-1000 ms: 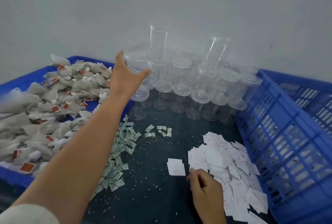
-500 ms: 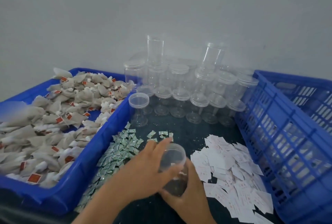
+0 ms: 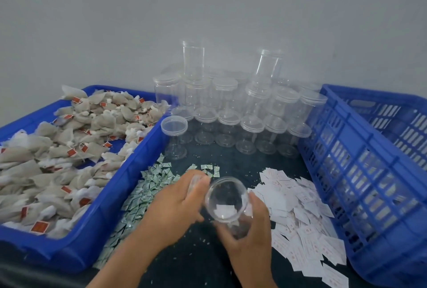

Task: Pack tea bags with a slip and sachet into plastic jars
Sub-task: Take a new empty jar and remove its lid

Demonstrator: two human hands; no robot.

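Uncapped since a moment ago, the jar (image 3: 227, 200) tilts above the table (image 3: 233, 163), gripped by the right hand (image 3: 250, 230); the left hand (image 3: 178, 204) pinches its lid (image 3: 196, 181). A slip (image 3: 223, 209) seems to be inside, so tea bags (image 3: 69, 149) likely come next.

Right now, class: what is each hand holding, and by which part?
The right hand grips the clear plastic jar round its lower body; the left hand pinches what looks like its clear lid by the edge.

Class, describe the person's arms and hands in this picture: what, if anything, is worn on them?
Both the left hand and right hand are bare: no gloves, rings or watch show. The forearms are bare too; no sleeve is in view.
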